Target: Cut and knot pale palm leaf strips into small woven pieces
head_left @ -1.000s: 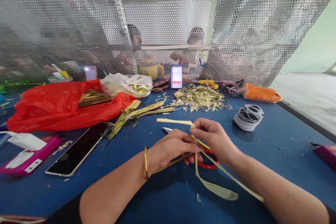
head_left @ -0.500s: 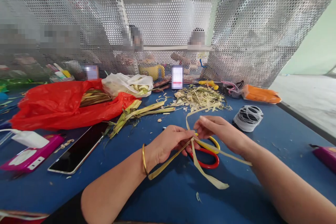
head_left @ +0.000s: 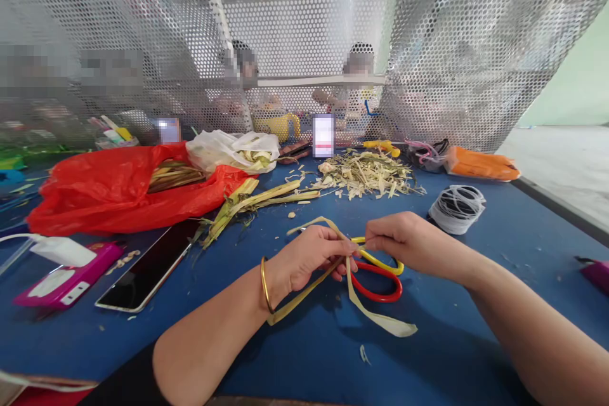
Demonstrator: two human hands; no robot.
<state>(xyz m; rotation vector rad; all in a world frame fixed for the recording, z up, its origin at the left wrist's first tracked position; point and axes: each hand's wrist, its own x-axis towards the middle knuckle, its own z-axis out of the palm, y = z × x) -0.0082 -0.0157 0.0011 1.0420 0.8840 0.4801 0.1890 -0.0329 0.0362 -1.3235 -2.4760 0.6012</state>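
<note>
Pale plant strips (head_left: 375,318) cross between my two hands at the middle of the blue table. My left hand (head_left: 320,255), with a gold bangle at the wrist, pinches the strips where they cross. Close beside it on the right, my right hand (head_left: 402,238) has its fingers pinched together on a strip at the same crossing. One strip end hangs toward the front right, one runs back along my left wrist, and another curves behind my left hand. Scissors with red and yellow handles (head_left: 380,297) lie beneath the strips, their blades mostly hidden.
Plant shavings (head_left: 368,174) are heaped behind my hands. A wire spool (head_left: 457,209) and an orange packet (head_left: 483,163) lie on the right. On the left are stalks (head_left: 233,212), a red bag (head_left: 109,190), a phone (head_left: 147,266) and a magenta power strip (head_left: 71,279). People sit behind a perforated screen (head_left: 309,25).
My right hand has turned and closed its fingers on a strip near the crossing. The strip that stood up behind my left hand now curves down to the left. The view has shifted slightly.
</note>
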